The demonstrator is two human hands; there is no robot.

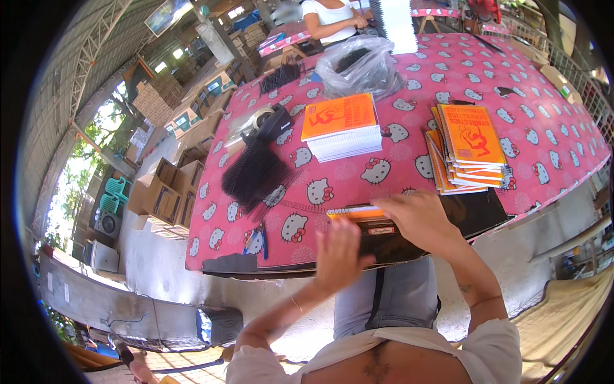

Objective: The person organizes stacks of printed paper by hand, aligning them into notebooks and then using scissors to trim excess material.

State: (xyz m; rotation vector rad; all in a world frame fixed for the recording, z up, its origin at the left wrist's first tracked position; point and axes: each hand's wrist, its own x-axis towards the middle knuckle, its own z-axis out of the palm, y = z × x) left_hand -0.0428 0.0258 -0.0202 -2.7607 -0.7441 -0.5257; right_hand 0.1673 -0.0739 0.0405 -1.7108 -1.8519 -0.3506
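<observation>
At the table's near edge, an orange-covered notebook (354, 212) stands with its edge up on a black board (441, 221). My right hand (419, 219) is closed on its right end. Just below the notebook's left part is my left hand (341, 253), blurred by motion, its fingers stretched out and thumb apart, holding nothing I can see. A thin dark spiral coil (304, 206) lies close to the notebook's left end. It trails from a heap of black spiral coils (252, 179). Blue-handled pliers (256, 241) lie left of my left hand.
Farther in stand a stack of orange-covered books (342, 125) and a pile of orange notebooks (470, 144). A tape dispenser (268, 125), a clear plastic bag (361, 67) and more black coils (279, 77) lie on the pink patterned table (384, 171). Across it, another person (329, 19) works.
</observation>
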